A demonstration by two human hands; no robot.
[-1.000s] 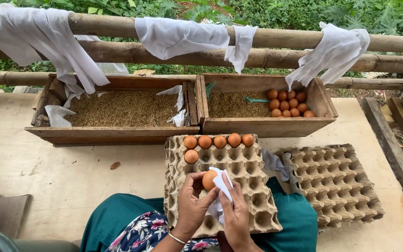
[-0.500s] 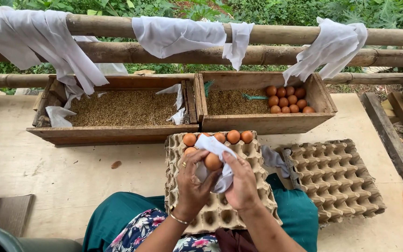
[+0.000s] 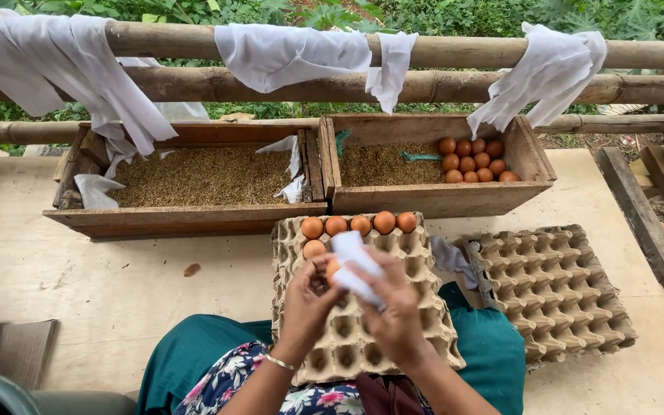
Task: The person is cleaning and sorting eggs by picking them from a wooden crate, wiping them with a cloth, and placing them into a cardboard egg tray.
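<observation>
Your left hand (image 3: 307, 300) comes up from your lap over the egg tray (image 3: 363, 338), fingers curled round a brown egg (image 3: 333, 267), just below the tray's row of eggs (image 3: 359, 224). Your right hand (image 3: 395, 317), beside it w/ wrist bent, pinches a white cloth (image 3: 355, 267) vs. that egg.
</observation>
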